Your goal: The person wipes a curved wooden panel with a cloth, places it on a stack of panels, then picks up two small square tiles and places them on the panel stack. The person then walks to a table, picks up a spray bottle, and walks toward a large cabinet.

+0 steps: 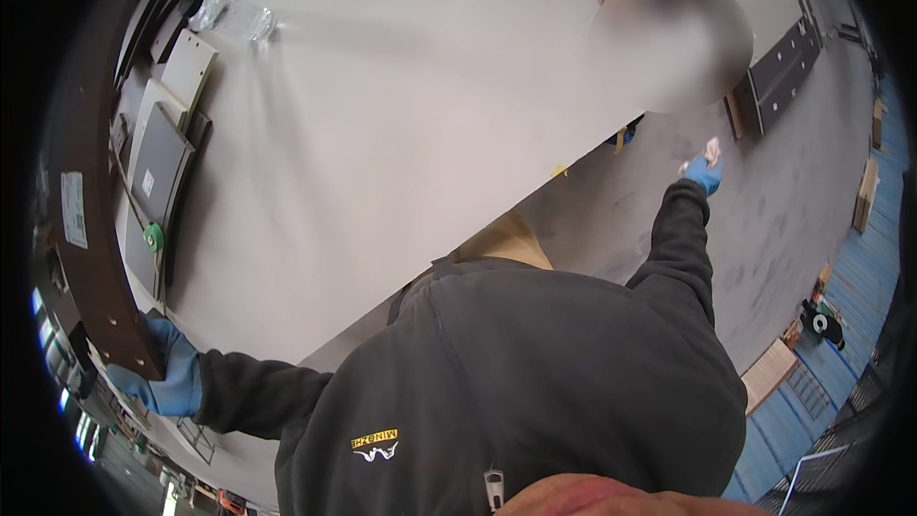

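My left hand (174,370), in a blue glove, grips the lower end of a long dark brown board (94,201). The board stands up along the left side and carries a white label and a few small holes. Out to the right, my right hand (704,175), also gloved in blue, is closed on a crumpled whitish cloth (712,150). That arm reaches over the grey floor, away from the large pale panel (382,124) in front of me.
Grey and white boards (162,158) lie at the panel's left, with a green tape measure (153,236) by them. A clear plastic bottle (234,17) lies at the far left. More dark boards (785,72) stand at the far right. Blue slatted flooring (831,344) runs along the right.
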The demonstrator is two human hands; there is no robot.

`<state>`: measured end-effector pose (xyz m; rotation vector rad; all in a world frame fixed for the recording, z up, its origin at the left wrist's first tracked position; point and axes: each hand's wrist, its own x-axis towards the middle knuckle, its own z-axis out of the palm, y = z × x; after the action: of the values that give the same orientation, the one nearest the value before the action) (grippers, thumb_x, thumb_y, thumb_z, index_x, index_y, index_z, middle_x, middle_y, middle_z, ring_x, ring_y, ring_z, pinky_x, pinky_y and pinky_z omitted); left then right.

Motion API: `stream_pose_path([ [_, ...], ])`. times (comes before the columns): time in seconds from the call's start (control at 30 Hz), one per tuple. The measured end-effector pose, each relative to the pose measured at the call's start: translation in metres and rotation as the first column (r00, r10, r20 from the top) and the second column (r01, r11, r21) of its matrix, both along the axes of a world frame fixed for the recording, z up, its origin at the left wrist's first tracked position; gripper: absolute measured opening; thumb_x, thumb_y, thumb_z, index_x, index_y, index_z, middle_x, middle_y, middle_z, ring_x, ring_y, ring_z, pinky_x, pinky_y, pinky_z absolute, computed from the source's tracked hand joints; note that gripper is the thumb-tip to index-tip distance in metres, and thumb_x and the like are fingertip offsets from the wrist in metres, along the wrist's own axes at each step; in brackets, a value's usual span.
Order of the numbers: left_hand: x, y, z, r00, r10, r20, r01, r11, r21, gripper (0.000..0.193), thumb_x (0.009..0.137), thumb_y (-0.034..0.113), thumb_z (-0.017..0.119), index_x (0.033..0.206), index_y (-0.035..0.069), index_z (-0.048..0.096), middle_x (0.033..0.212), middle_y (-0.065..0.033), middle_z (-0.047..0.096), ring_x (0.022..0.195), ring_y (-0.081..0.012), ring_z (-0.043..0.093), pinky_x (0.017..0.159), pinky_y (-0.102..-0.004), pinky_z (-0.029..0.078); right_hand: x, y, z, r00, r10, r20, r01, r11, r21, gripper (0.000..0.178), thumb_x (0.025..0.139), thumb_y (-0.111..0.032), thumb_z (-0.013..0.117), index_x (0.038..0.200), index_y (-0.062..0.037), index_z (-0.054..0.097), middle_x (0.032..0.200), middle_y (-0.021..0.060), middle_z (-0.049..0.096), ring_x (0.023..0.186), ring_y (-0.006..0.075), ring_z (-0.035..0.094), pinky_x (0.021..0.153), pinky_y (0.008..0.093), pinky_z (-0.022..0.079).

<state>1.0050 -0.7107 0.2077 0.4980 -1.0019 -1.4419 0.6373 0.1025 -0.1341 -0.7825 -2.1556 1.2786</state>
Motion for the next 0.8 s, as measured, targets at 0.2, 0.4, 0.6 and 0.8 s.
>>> stream_pose_path([
  [0.2,0.029,-0.020,0.003,0.933,-0.282,-0.225,0.315,0.941,0.128,0.050,0.097,0.021,0.071,0.133,-0.007,0.053,0.127,-0.0243,0.063,0.113,-0.0373,0.068,0.100,-0.0509,0.060,-0.077,-0.214,-0.047,0.909,0.235,0.345,-0.404,0.286,0.869,0.047,0.099,-0.041,0.057,0.130,-0.0060,0.062,0.142,0.0187,0.061,0.132,0.0390,0.056,0.114,0.0497,0.042],
  [0.4,0.059,-0.039,0.001,0.914,-0.317,-0.253,0.357,0.925,0.131,0.051,0.095,0.023,0.076,0.131,-0.007,0.055,0.121,-0.0243,0.069,0.105,-0.0355,0.073,0.098,-0.0478,0.062,-0.006,-0.479,-0.060,0.735,0.662,0.148,-0.466,0.333,0.820,0.051,0.099,-0.037,0.056,0.138,-0.0037,0.059,0.151,0.0199,0.054,0.141,0.0380,0.050,0.117,0.0540,0.038],
  [0.6,0.089,-0.059,-0.005,0.998,-0.067,0.006,0.065,0.989,0.130,0.062,0.090,0.028,0.082,0.131,-0.009,0.054,0.118,-0.0263,0.069,0.097,-0.0321,0.075,0.087,-0.0400,0.066,0.214,-0.648,-0.038,0.094,0.968,0.231,-0.702,-0.100,0.706,0.044,0.099,-0.028,0.055,0.134,-0.0014,0.060,0.143,0.0190,0.057,0.135,0.0296,0.053,0.116,0.0470,0.039],
  [0.8,0.108,-0.064,-0.018,0.945,0.230,0.233,-0.216,0.973,-0.086,0.067,0.093,0.036,0.077,0.132,-0.013,0.053,0.111,-0.0292,0.068,0.085,-0.0294,0.075,0.071,-0.0308,0.067,0.336,-0.534,-0.035,-0.630,0.774,0.065,-0.650,-0.571,0.502,0.029,0.084,-0.016,0.069,0.111,-0.0063,0.072,0.112,0.0084,0.072,0.110,0.0236,0.068,0.101,0.0407,0.054],
])
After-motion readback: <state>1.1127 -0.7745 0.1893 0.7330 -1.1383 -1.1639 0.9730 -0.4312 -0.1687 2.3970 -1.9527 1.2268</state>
